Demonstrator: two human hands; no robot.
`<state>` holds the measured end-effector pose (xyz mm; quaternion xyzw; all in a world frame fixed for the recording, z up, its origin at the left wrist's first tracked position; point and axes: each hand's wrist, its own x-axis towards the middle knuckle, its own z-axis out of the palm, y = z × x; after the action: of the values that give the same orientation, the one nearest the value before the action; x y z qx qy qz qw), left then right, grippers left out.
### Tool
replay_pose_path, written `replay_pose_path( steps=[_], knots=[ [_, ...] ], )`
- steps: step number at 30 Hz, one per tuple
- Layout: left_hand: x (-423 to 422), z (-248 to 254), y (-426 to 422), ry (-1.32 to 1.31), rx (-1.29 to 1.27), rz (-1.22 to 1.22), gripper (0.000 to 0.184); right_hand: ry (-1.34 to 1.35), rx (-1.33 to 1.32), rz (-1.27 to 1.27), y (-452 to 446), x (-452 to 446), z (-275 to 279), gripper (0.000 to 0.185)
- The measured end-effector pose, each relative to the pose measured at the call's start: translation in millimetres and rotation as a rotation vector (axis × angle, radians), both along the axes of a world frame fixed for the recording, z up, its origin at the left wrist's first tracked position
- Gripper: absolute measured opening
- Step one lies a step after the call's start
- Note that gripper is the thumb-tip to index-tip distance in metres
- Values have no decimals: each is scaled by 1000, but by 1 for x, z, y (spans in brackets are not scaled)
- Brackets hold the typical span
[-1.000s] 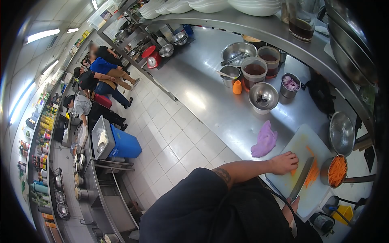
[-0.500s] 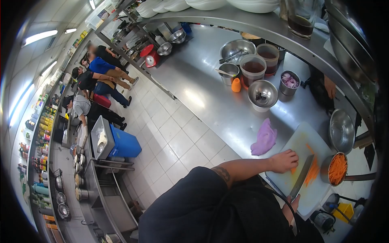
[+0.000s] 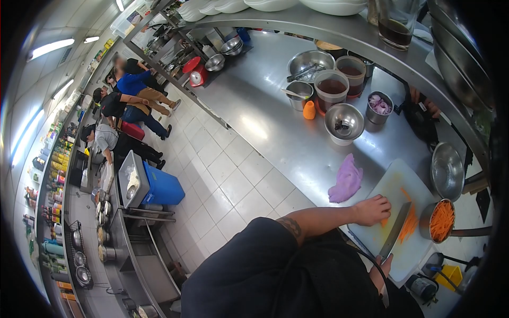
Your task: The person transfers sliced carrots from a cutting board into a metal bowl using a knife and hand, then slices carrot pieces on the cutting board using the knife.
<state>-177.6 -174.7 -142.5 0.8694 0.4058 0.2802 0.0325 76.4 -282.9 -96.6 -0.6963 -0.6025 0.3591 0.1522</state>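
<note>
My left hand (image 3: 372,210) rests on the cutting board (image 3: 393,177), fingers bent and pressed down over a piece of carrot (image 3: 384,223), mostly covered by the hand. A large kitchen knife (image 3: 396,232) is gripped by my right hand (image 3: 383,269), its blade lying across the board beside the carrot. Thin orange shreds of carrot (image 3: 409,225) lie on the blade's far side. A metal pot (image 3: 425,222) full of carrot shreds (image 3: 441,221) stands at the board's right edge. Near my left hand, a crumpled purple cloth (image 3: 346,179) lies on the steel counter (image 3: 297,164).
A steel bowl (image 3: 344,121), a pot of sliced onion (image 3: 379,105), tubs of dark liquid (image 3: 331,87) and an orange bottle cap (image 3: 309,110) stand farther back. A metal strainer (image 3: 447,170) is beyond the board. A shelf (image 3: 297,21) overhangs the counter. Several people (image 3: 127,100) stand at left.
My hands and the knife look almost unchanged. At the counter's far side, another person's hands have shifted near a dark pan.
</note>
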Motion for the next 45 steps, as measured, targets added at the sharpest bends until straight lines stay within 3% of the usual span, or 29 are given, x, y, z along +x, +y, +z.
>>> replay_pose_path(
  steps=[15, 20, 21, 23, 28, 34, 39, 45],
  knots=[
    [-1, 1, 1, 18, -9, -13, 27, -20, 106, 61, -3, 12, -17, 58],
    [-2, -17, 9, -163, -111, -121, 21, 15, 69, 81, -8, 5, -4, 64],
    [-1, -28, 12, -149, -106, -109, 22, 19, -119, 26, -7, 11, -12, 65],
    [-3, -12, 10, -203, -80, -106, 26, -60, 55, 132, -13, 2, 10, 67],
    [1, 5, 5, 5, -132, -5, 33, -30, -31, 51, -11, -8, 33, 55],
    [2, 11, 7, -41, -146, -11, 33, 49, 23, 36, -18, -19, 55, 46],
    [1, 8, 8, -80, -147, -10, 31, -60, -14, 69, -17, -26, 48, 41],
    [2, 7, 10, -113, -122, -4, 27, -105, -122, 143, -14, -43, 100, 37]
  ],
)
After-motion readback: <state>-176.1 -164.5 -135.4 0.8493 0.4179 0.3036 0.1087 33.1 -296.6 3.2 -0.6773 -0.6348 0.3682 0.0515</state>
